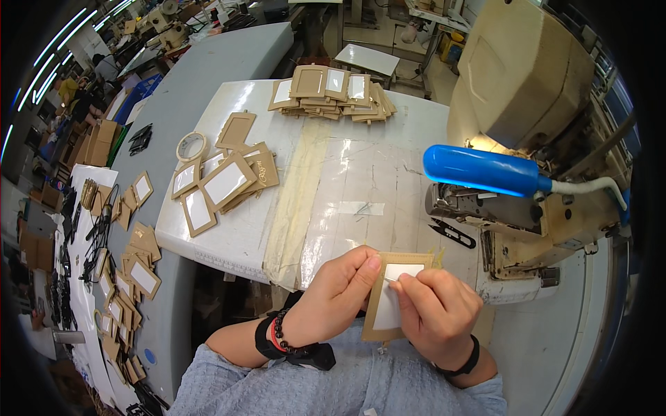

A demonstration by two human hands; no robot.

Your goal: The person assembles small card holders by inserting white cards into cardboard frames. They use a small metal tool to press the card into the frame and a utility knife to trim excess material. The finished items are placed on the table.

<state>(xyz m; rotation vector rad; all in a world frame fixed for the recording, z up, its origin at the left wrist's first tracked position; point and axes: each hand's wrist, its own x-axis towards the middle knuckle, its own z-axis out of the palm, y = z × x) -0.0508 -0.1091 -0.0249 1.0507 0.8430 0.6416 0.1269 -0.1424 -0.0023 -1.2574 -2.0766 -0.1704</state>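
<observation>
A tan badge holder (386, 313) with a white window panel and a stitched border is held upright in front of my body. My left hand (338, 295) grips its upper left edge between thumb and fingers. My right hand (442, 315) is closed, its fingertips pinched together against the upper part of the white panel. Whatever lies between those fingertips is hidden. Loose yellowish thread ends (438, 258) stick out at the holder's top right corner. Black thread snips (453, 234) lie on the table beyond my right hand.
At right stands a sewing machine (527, 76) with a blue lamp (482, 170) before it. Badge holders lie piled at the table's back (316, 104) and left (225, 184), beside a tape roll (191, 147). More holders (144, 277) cover the grey side surface.
</observation>
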